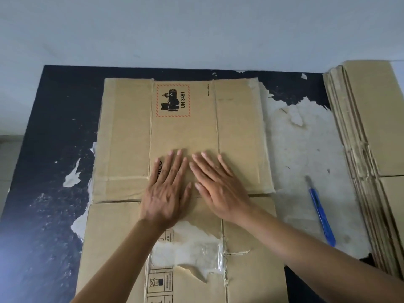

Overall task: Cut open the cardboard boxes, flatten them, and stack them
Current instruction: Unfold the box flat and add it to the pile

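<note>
A flattened brown cardboard box [183, 132] lies across the middle of the dark table, its UN 3481 battery label toward the far edge and a torn white patch with clear tape near me. My left hand [166, 189] and my right hand [216, 184] press flat on its centre, side by side, fingers straight and spread. A blue box cutter [321, 212] lies on the table to the right of the box, untouched. A stack of flattened cardboard [369, 154] sits along the right edge of the table.
The dark table top [50, 149] is worn, with large white peeled patches to the right of the box and small ones on the left. A pale wall [196, 29] stands behind the table's far edge.
</note>
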